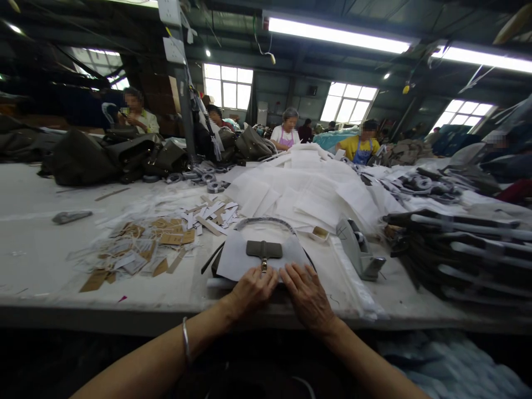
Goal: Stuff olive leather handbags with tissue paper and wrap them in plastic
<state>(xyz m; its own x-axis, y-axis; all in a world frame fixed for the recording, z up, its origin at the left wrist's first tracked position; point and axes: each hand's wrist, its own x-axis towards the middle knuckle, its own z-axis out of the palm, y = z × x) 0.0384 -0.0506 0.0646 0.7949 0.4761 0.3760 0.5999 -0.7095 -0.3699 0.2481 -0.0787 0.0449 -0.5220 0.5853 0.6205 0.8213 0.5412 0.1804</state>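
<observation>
A small handbag (266,249) lies flat at the near edge of the white table (37,255), wrapped in a white sheet, its grey flap and metal clasp (263,265) showing. My left hand (249,291) rests on the bag's near edge, fingers curled down onto the sheet just left of the clasp. My right hand (308,296) lies beside it, fingers stretched flat on the sheet at the bag's lower right. The hands nearly touch each other.
Paper tags and labels (145,246) are scattered to the left. A tape dispenser (359,252) stands at the right, with stacked dark bags (457,249) beyond. White sheets (307,191) pile up behind. Other people sit at the far side.
</observation>
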